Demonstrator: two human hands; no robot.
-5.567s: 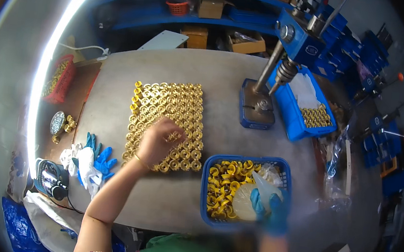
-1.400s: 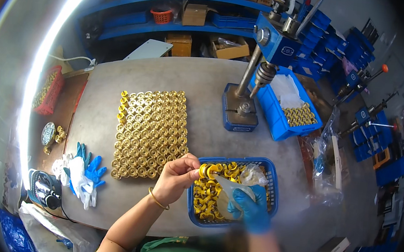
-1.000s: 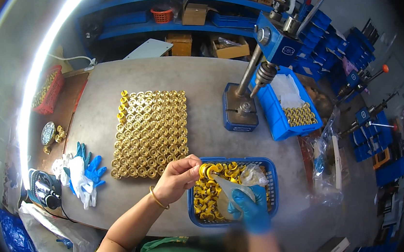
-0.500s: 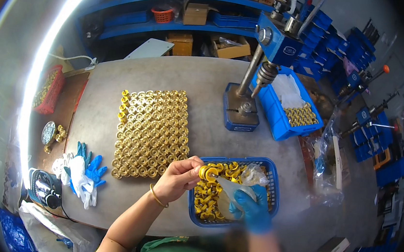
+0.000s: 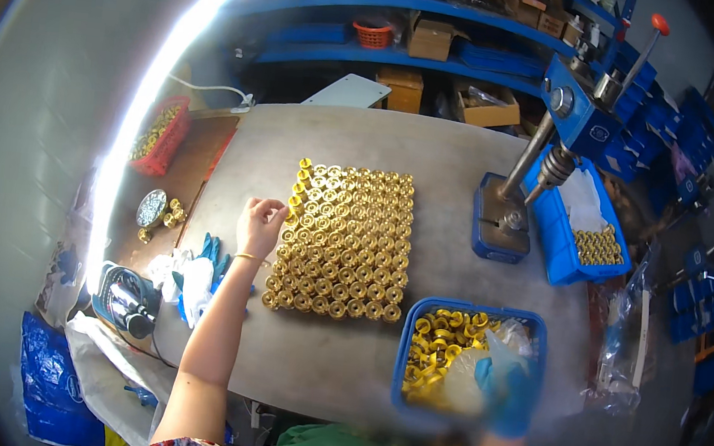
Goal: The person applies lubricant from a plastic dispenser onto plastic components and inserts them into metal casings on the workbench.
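My bare left hand (image 5: 263, 221) is at the left edge of a block of brass-coloured round fittings (image 5: 346, 248) set in tight rows. Its fingers are pinched at a small yellow round cap (image 5: 292, 215), in line with other yellow caps (image 5: 303, 175) along that edge. On the right, my blue-gloved right hand (image 5: 508, 397) is blurred, closed around a whitish translucent plastic thing (image 5: 469, 380), whose exact kind I cannot make out. That hand is over a blue basket (image 5: 401, 373) holding many loose yellow caps (image 5: 440, 339).
A blue drill press (image 5: 503, 220) stands at the right of the metal table, beside a blue bin (image 5: 555, 259) with brass fittings. Gloves (image 5: 197, 281) and a dark lamp-like device (image 5: 126, 300) lie at the left. A red basket (image 5: 159, 139) sits farther back.
My left hand has moved from above the blue basket to the fittings' left edge, carrying a yellow cap away from the plastic thing. My right hand stays over the basket. The view has swung left.
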